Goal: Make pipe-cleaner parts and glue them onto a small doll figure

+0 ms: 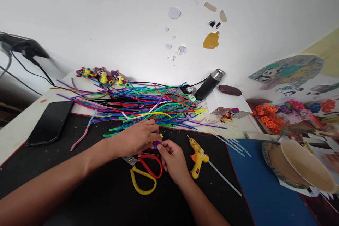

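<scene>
My left hand [139,137] and my right hand [172,159] meet over the black mat [79,183]. Both pinch a small purple piece with a yellow tip [157,143] between their fingertips. Red and yellow scissors [145,174] lie right under the hands. A big heap of coloured pipe cleaners [148,106] spreads just behind my left hand. A yellow glue gun [197,155] with a clear glue stick lies to the right of my right hand.
A black phone [50,122] lies at the left. A dark flask [209,84] lies on its side at the back, small pipe-cleaner figures [100,74] behind the heap. Paper plates [299,166], orange paper flowers [268,118] and a blue mat [265,190] fill the right.
</scene>
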`<state>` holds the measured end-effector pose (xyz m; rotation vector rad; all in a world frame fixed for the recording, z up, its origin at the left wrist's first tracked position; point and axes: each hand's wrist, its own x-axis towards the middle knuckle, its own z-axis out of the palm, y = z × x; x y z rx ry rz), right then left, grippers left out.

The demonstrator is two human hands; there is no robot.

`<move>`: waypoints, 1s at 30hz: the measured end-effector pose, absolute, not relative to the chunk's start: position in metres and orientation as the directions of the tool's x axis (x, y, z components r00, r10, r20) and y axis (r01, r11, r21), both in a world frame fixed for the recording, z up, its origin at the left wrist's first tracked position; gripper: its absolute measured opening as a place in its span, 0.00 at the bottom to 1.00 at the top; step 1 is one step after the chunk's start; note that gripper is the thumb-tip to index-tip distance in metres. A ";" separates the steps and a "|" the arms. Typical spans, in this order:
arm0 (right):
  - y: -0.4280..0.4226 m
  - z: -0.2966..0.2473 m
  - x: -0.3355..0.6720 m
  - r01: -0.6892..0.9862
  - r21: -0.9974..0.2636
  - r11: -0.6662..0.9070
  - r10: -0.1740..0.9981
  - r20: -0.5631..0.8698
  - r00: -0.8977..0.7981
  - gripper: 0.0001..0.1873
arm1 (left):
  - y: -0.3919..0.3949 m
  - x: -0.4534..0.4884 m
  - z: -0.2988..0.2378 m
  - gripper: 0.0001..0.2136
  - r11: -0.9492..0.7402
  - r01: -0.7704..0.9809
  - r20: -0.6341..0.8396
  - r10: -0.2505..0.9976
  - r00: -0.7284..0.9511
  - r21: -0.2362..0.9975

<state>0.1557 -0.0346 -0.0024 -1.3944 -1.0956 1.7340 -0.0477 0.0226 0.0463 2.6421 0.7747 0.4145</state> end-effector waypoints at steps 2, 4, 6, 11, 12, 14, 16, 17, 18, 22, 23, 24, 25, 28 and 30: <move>-0.034 -0.002 0.156 0.014 -0.898 -0.439 0.874 -0.430 -0.225 0.23 | 0.023 -0.048 0.046 0.06 -0.793 0.461 0.181 0.561 0.808 0.399; -0.034 -0.002 0.156 0.012 -0.899 -0.437 0.875 -0.428 -0.227 0.23 | 0.023 -0.048 0.045 0.05 -0.799 0.463 0.185 0.558 0.809 0.384; -0.034 -0.001 0.156 0.007 -0.900 -0.435 0.876 -0.425 -0.229 0.23 | 0.023 -0.048 0.044 0.05 -0.806 0.460 0.182 0.550 0.815 0.372; -0.035 0.000 0.156 -0.004 -0.903 -0.430 0.879 -0.418 -0.228 0.23 | 0.022 -0.047 0.042 0.06 -0.806 0.463 0.169 0.548 0.819 0.369; -0.035 -0.001 0.156 -0.004 -0.903 -0.431 0.879 -0.419 -0.227 0.23 | 0.022 -0.047 0.041 0.06 -0.803 0.464 0.175 0.552 0.815 0.373; -0.035 -0.001 0.156 -0.005 -0.901 -0.434 0.878 -0.421 -0.228 0.22 | 0.022 -0.047 0.040 0.06 -0.798 0.463 0.191 0.560 0.806 0.386; -0.035 -0.002 0.156 -0.008 -0.899 -0.437 0.876 -0.424 -0.231 0.22 | 0.021 -0.047 0.039 0.07 -0.794 0.455 0.202 0.562 0.802 0.404; -0.035 -0.002 0.156 -0.010 -0.899 -0.438 0.875 -0.424 -0.232 0.22 | 0.021 -0.047 0.038 0.07 -0.791 0.451 0.207 0.563 0.800 0.413; -0.035 -0.002 0.156 -0.010 -0.899 -0.437 0.876 -0.423 -0.233 0.22 | 0.021 -0.047 0.038 0.08 -0.789 0.447 0.212 0.565 0.797 0.421; -0.035 -0.003 0.156 -0.022 -0.901 -0.433 0.879 -0.417 -0.232 0.22 | 0.019 -0.049 0.040 0.11 -0.767 0.458 0.207 0.588 0.782 0.449; -0.035 -0.003 0.157 -0.027 -0.901 -0.433 0.880 -0.416 -0.231 0.22 | 0.018 -0.051 0.041 0.12 -0.755 0.471 0.198 0.602 0.773 0.456; -0.035 -0.003 0.157 -0.032 -0.901 -0.433 0.880 -0.414 -0.232 0.23 | 0.016 -0.054 0.043 0.13 -0.736 0.490 0.187 0.624 0.758 0.468; -0.035 -0.003 0.157 -0.039 -0.901 -0.431 0.881 -0.412 -0.232 0.23 | 0.015 -0.057 0.044 0.14 -0.709 0.511 0.178 0.653 0.736 0.485; -0.036 -0.002 0.158 -0.057 -0.905 -0.421 0.888 -0.398 -0.232 0.23 | 0.009 -0.068 0.045 0.12 -0.610 0.567 0.174 0.750 0.638 0.553; -0.036 -0.001 0.158 -0.074 -0.907 -0.415 0.893 -0.390 -0.225 0.24 | 0.003 -0.072 0.043 0.10 -0.550 0.595 0.164 0.800 0.578 0.586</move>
